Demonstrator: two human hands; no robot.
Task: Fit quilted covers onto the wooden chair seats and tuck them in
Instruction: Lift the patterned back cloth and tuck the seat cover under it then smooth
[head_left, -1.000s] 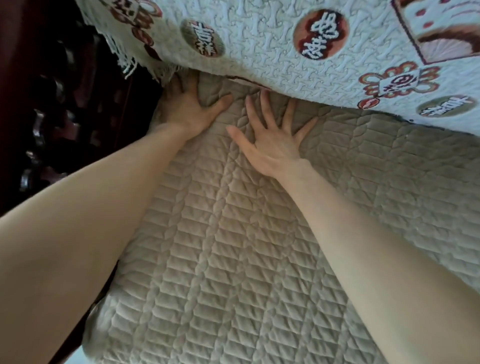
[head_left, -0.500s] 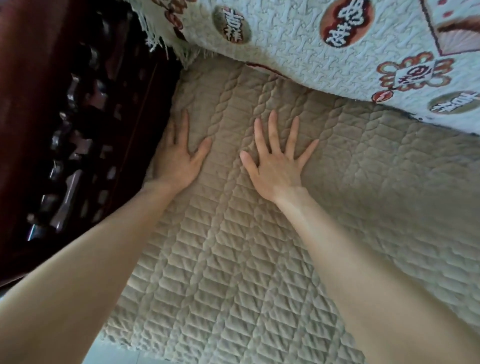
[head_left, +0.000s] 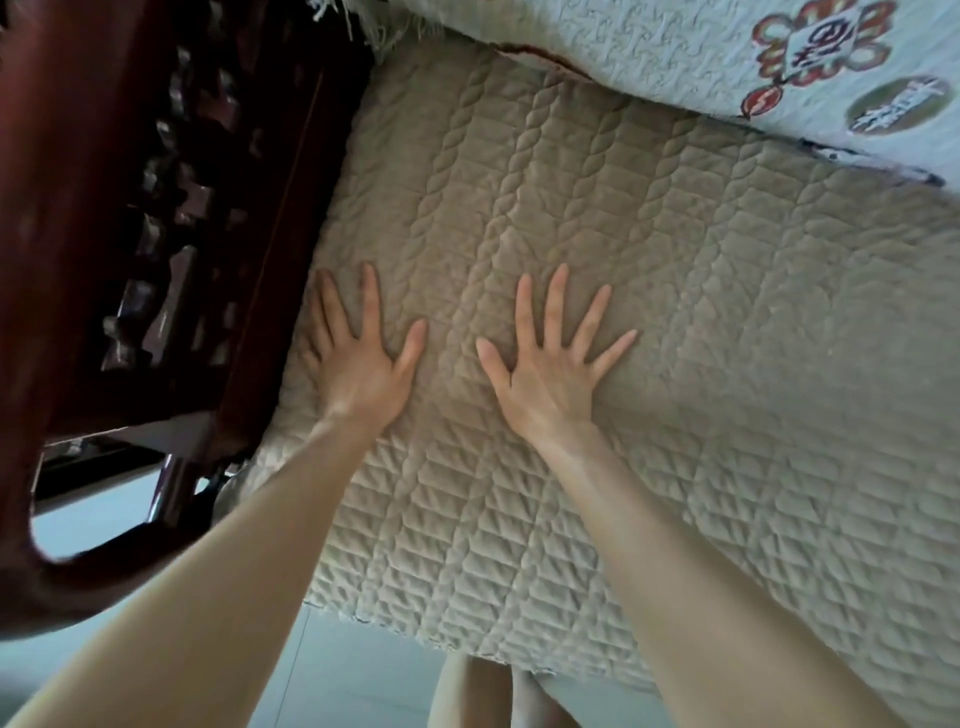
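Both grips lie flat and empty: left grip (head_left: 363, 371) and right grip (head_left: 550, 382) press palm-down on the beige cover (head_left: 649, 467), fingers straight and spread, holding nothing. The cover is spread over the chair seat, which it hides entirely. Its left side runs along the carved armrest (head_left: 156, 218), its far side goes under a white patterned throw (head_left: 649, 57), and its frayed near side hangs past the seat front above the floor (head_left: 337, 686). The left grip sits hard by the armrest, outer fingers at the line where cover meets wood. The right grip sits just beside it, thumbs apart, nearer the middle of the seat. Both forearms reach forward and down from the bottom of the view, wrists low, elbows out of sight.

Judging by the puffed stitching, the cover is soft, light and limp, with padding enough to take a crease but not to hold a shape. It would likely slide on polished wood, so flat pressure should pin it better than a pinch. To tuck it, I would work the left border, pushing the edge down beside the armrest with straight fingertips. Whether there is slack there I cannot tell. The risk is dragging the whole cover askew.
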